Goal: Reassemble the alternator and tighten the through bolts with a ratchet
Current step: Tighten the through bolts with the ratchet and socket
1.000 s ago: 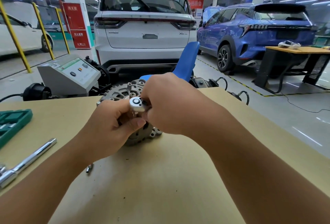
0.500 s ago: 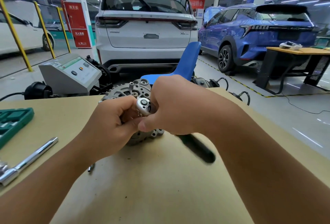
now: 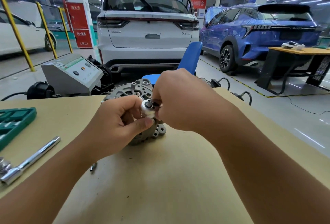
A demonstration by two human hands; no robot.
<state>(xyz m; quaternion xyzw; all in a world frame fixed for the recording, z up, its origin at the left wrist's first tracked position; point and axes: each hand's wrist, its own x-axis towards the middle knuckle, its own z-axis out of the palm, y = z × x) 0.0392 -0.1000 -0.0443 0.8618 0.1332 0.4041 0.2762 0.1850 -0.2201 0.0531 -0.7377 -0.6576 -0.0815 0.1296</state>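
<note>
Both my hands work the ratchet on the alternator.

My right hand [image 3: 180, 99] curls around the ratchet [image 3: 148, 108], its handle hidden in my fist, with only the round silver head showing just left of my knuckles. My left hand [image 3: 117, 125] curls below that head, thumb and fingertips pinching the part under it; I cannot tell exactly what they pinch. The grey alternator [image 3: 137, 91] sits under both hands on the tan table [image 3: 160, 179], its finned housing showing behind them and a mounting lug in front. A small socket [image 3: 93, 167] lies near the alternator, on my side of it. Well left of the alternator lie a chrome extension bar [image 3: 34, 159] and a green tool case [image 3: 15, 122]. Beyond the alternator stand a grey tester box [image 3: 71, 75], a blue chair [image 3: 189, 59] and a white car [image 3: 148, 27].
</note>
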